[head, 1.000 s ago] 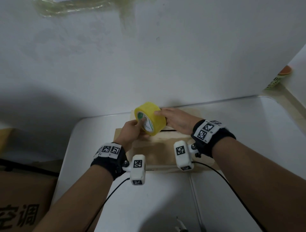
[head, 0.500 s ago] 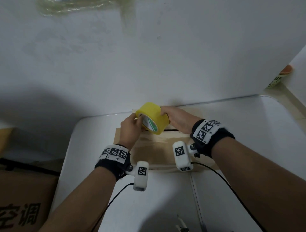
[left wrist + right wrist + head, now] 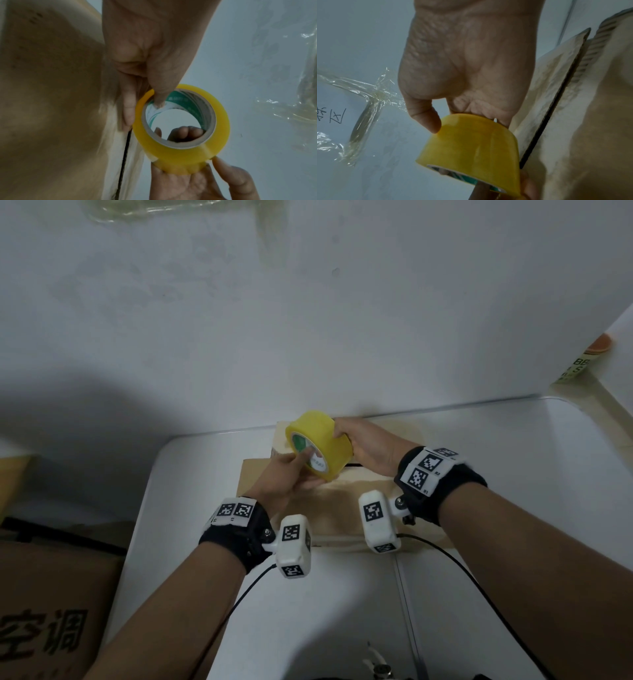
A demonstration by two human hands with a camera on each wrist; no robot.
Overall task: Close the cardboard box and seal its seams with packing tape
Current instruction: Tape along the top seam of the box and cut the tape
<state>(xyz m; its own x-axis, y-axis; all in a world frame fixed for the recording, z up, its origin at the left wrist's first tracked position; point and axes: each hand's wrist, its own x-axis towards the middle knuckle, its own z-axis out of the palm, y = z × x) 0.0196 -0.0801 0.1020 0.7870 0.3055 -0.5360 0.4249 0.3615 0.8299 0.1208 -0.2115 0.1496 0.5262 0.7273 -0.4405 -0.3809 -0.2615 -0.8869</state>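
Observation:
A yellow packing tape roll (image 3: 320, 445) is held a little above the brown cardboard box (image 3: 329, 508), which lies on the white table with its top flaps down. A dark gap (image 3: 556, 108) runs between the flaps. My left hand (image 3: 303, 470) holds the roll from the near left, thumb (image 3: 160, 100) hooked inside the core and fingers (image 3: 128, 112) along the outside. My right hand (image 3: 342, 440) grips the roll's outer face from the right, thumb (image 3: 426, 121) pressed on the yellow tape (image 3: 471, 146). No free tape end shows.
The box sits at the back of the white table (image 3: 513, 474), close to the white wall. Crumpled clear tape (image 3: 171, 210) sticks to the wall above. A large printed carton (image 3: 51, 611) stands off the table's left edge. Wrist camera cables (image 3: 445, 559) trail towards me.
The roll has shifted slightly to the right and turned its open core more towards me. My left hand has moved with it, and its thumb now sits in the core. The box has not moved.

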